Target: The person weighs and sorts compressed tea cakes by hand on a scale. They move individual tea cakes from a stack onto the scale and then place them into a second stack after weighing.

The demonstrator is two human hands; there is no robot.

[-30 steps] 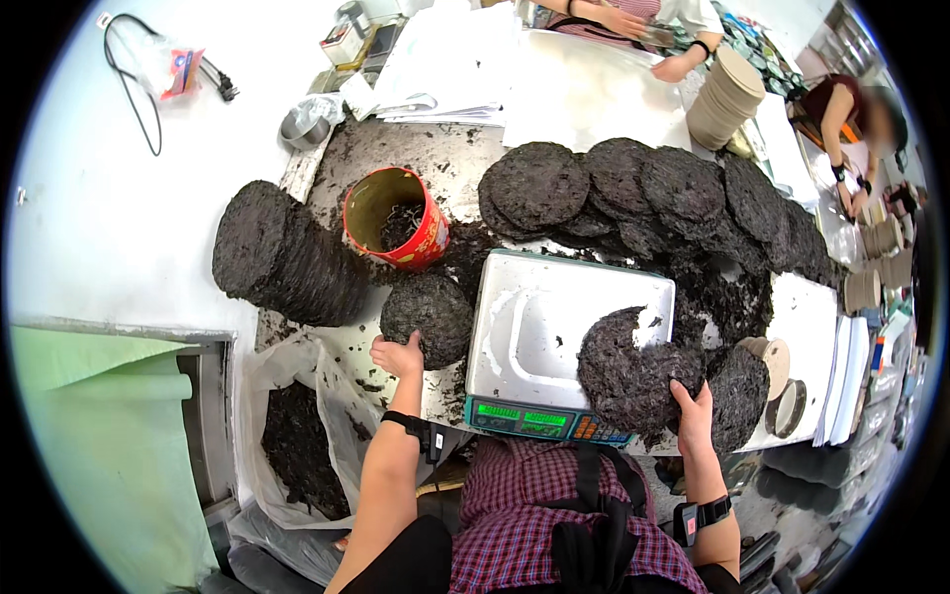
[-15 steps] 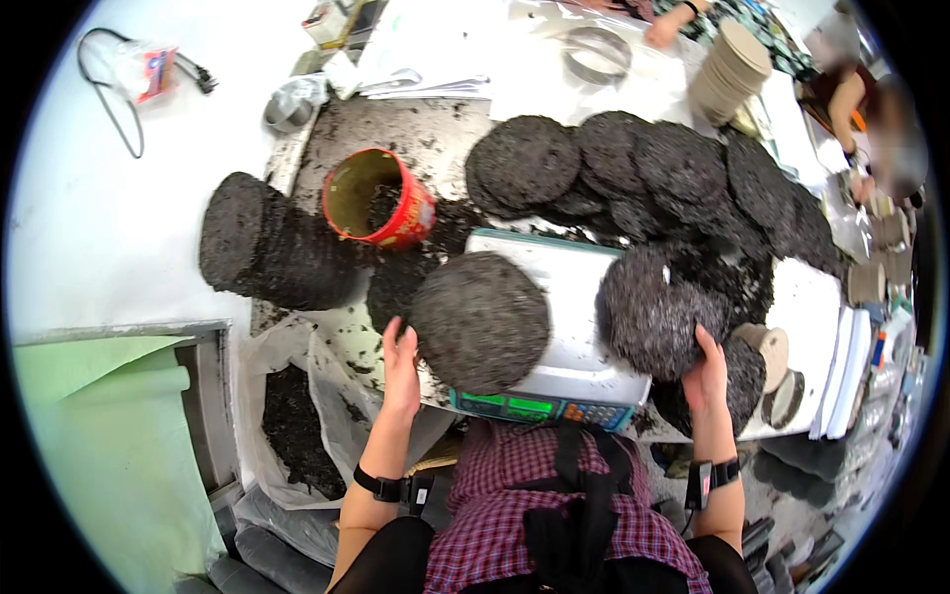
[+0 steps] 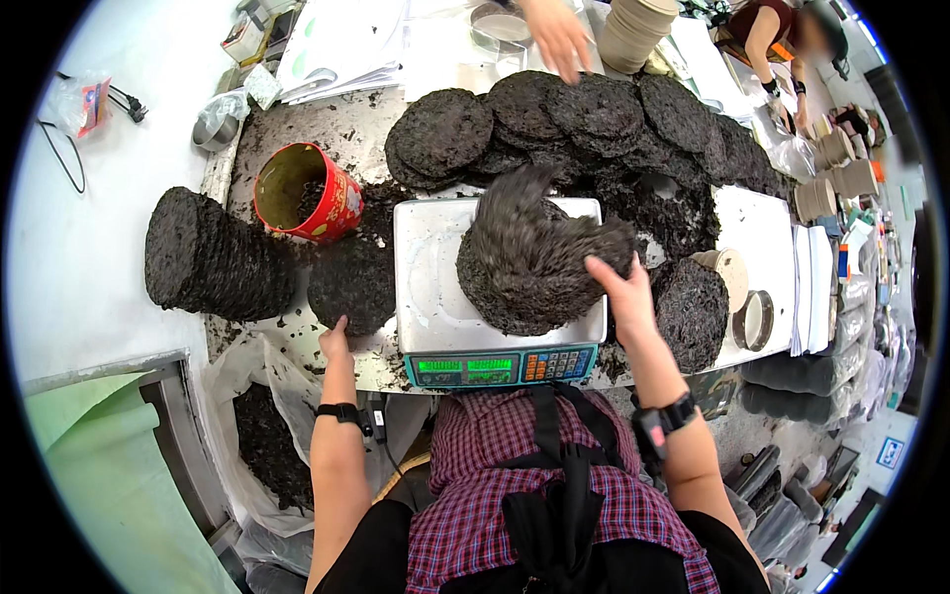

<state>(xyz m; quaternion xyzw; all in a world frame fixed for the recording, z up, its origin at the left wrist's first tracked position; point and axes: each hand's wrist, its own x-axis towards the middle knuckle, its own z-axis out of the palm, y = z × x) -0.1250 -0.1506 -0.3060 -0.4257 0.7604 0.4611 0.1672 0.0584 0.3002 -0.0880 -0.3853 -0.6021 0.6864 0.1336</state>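
Note:
My left hand [image 3: 334,334] has its fingers closed on the lower edge of a dark, flaky disc [image 3: 351,282] left of the digital scale [image 3: 426,267]. My right hand [image 3: 614,280] grips a ragged, partly broken dark piece [image 3: 529,262], held blurred above another dark disc [image 3: 473,287] on the scale's steel plate. The scale's green display and keypad face me. A tall stack of similar discs [image 3: 188,252] stands at the left, beside a red tin [image 3: 336,203] with dark scraps inside. More loose discs [image 3: 698,317] lie just right of the scale.
Rows of discs [image 3: 435,134] span the back, where a co-worker's hand [image 3: 559,40] reaches in. Pale round stacks [image 3: 633,30], papers [image 3: 336,40] and a metal ring [image 3: 752,322] are on the table. A bag of dark scraps [image 3: 267,455] is below left. Another person [image 3: 762,49] is at upper right.
A disc moved rightward onto the scale with my left hand, which has returned left. My right hand moved the broken piece leftward over the scale. The co-worker's hand came nearer the back discs.

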